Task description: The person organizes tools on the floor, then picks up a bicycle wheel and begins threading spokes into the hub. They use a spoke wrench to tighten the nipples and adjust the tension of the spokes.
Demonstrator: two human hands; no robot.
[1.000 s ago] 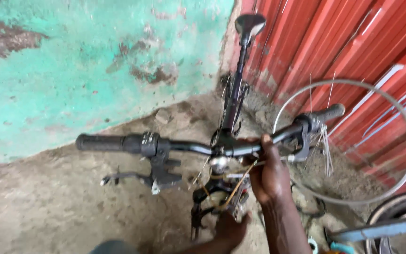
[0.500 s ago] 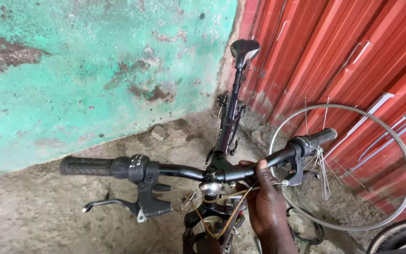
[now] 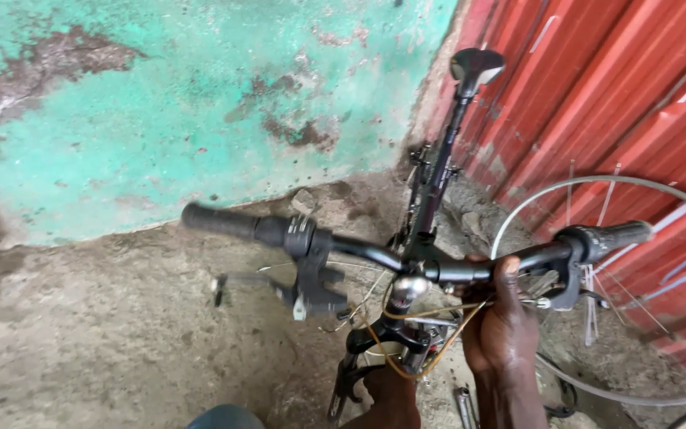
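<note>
Since before, our view sits closer over the handlebar (image 3: 375, 253), our right hand (image 3: 502, 322) grips it, our left hand (image 3: 391, 393) closes on the fork (image 3: 359, 357), rim (image 3: 621, 286) alongside.

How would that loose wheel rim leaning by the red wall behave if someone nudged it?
The wheel rim looks thin and tyreless, so probably light. Being round and only propped near the red wall, it would likely roll or topple. Its spokes look sparse and may bend.

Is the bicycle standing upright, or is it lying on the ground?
Upright. The handlebar sits level above the ground, the saddle points up beyond it, and the right hand grips the bar. The left hand is low by the fork.
</note>
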